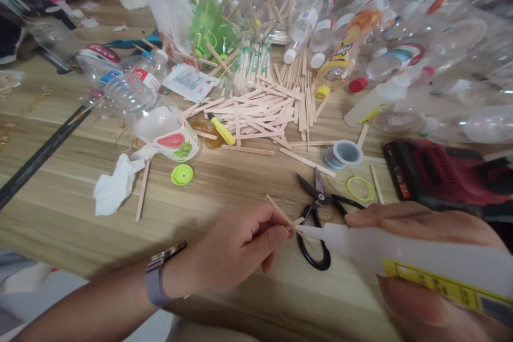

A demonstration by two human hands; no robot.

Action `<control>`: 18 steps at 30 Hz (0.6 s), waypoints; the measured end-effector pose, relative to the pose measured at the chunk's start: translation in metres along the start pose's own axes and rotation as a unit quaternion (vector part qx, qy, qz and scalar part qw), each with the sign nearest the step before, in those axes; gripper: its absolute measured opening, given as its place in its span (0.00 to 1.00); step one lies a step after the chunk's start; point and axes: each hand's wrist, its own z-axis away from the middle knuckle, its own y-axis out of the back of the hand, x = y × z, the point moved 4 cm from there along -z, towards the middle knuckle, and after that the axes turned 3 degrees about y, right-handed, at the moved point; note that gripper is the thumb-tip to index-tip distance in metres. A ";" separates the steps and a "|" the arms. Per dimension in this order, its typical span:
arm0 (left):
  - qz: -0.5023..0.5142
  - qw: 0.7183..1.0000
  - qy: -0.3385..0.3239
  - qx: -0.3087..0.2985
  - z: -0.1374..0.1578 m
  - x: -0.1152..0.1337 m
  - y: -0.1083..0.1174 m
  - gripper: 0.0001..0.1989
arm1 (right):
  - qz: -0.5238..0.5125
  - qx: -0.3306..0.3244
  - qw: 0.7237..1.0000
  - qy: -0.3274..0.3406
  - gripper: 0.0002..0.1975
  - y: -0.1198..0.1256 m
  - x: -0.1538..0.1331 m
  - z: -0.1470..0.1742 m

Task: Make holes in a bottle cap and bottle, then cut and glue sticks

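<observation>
My left hand (250,240), with a watch on its wrist, pinches thin wooden sticks (280,211) that cross each other at the fingertips. In my right hand (425,224) lies a white squeeze bottle (372,243) with a yellow label, tipped over sideways. Its narrow nozzle points left and meets the sticks where they cross, or stops just short; I cannot tell which. Beneath the nozzle, black-handled scissors (321,200) rest on the table with their blades apart. Close to them are a yellow-green ring (359,188) and a roll of tape or cord (342,155).
A heap of flat wooden sticks (260,112) covers the table's middle. Plastic bottles (404,59) crowd the back right. A red and black battery tool (441,171) stands at right. Toward the left are a cut bottle (172,133), a green cap (182,175) and a crumpled tissue (116,184).
</observation>
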 end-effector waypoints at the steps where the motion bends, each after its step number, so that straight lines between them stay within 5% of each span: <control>1: -0.004 1.000 -0.001 -0.002 0.000 0.000 0.000 0.14 | 0.006 -0.015 1.000 0.011 0.16 0.000 0.000 0.000; 18: -0.005 1.000 0.018 -0.008 0.000 0.003 0.000 0.15 | 0.008 0.010 0.999 -0.033 0.15 -0.001 0.000 0.003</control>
